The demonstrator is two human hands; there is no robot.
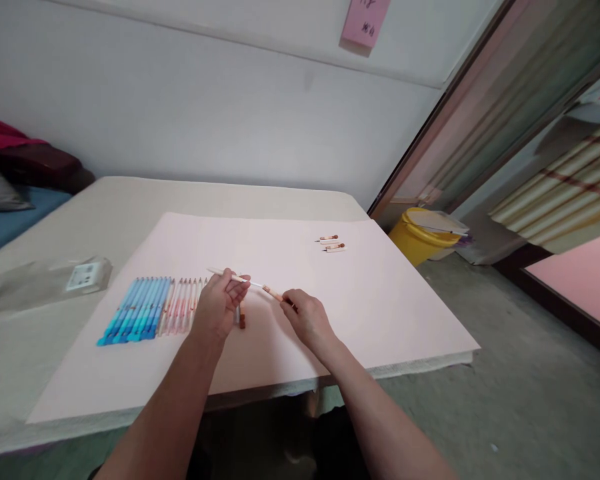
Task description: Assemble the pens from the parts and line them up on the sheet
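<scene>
Between thumb and fingers, my left hand pinches the white front barrel of a pen, its tip pointing left. My right hand grips the brown-and-cream rear part of that pen. A thin white stretch, seemingly the refill, shows between the two parts. Left of my hands lies a row of blue pens, and beside it a row of pale pink pens, partly covered by my left hand. A brown-ended pen lies mostly hidden behind that hand. Farther back rest short pen pieces with brown ends.
A pale pink sheet covers the front of the table. On the left lies a clear plastic bag with a white label. A yellow bucket stands on the floor to the right, and a wall rises behind.
</scene>
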